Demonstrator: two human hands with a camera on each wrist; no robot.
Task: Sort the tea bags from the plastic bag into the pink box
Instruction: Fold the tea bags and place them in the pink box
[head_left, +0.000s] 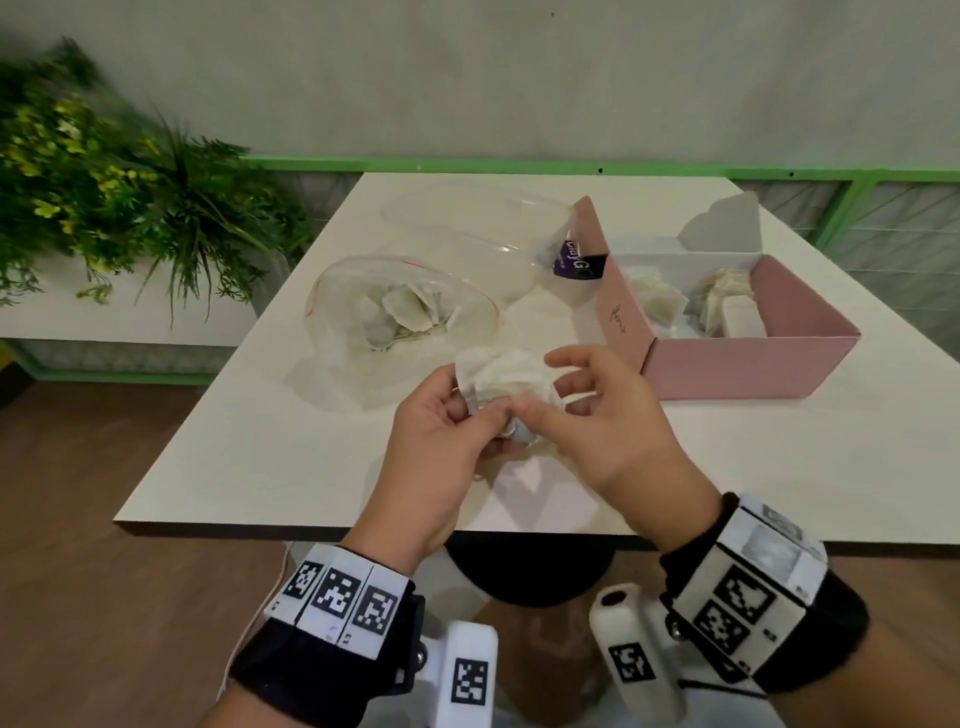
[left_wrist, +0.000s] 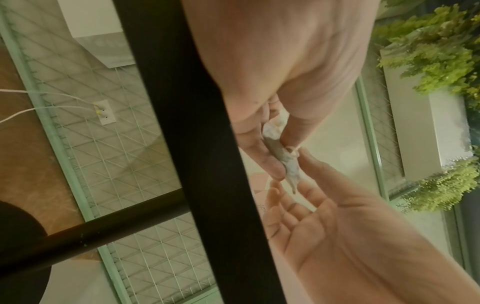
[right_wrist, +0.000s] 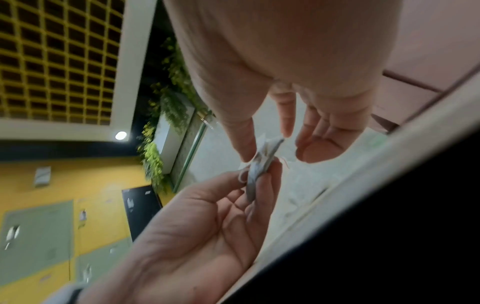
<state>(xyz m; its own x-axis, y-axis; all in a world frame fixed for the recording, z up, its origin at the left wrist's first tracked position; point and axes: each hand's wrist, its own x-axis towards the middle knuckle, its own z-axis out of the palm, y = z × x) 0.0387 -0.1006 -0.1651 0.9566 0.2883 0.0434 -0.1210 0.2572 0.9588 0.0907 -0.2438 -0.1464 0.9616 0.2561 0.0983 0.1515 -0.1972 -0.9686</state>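
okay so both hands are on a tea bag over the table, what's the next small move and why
Probably let the right hand carry the tea bag rightward and drop it in the pink box. Both it and the left hand pinch it, and the open box already holds others.

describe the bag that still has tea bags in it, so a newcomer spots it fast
On the white table, look left of the pink box. Two clear plastic bags lie there; the nearer plastic bag, just beyond the hands, holds a heap of white tea bags and has a red-lined mouth, unlike the farther bag.
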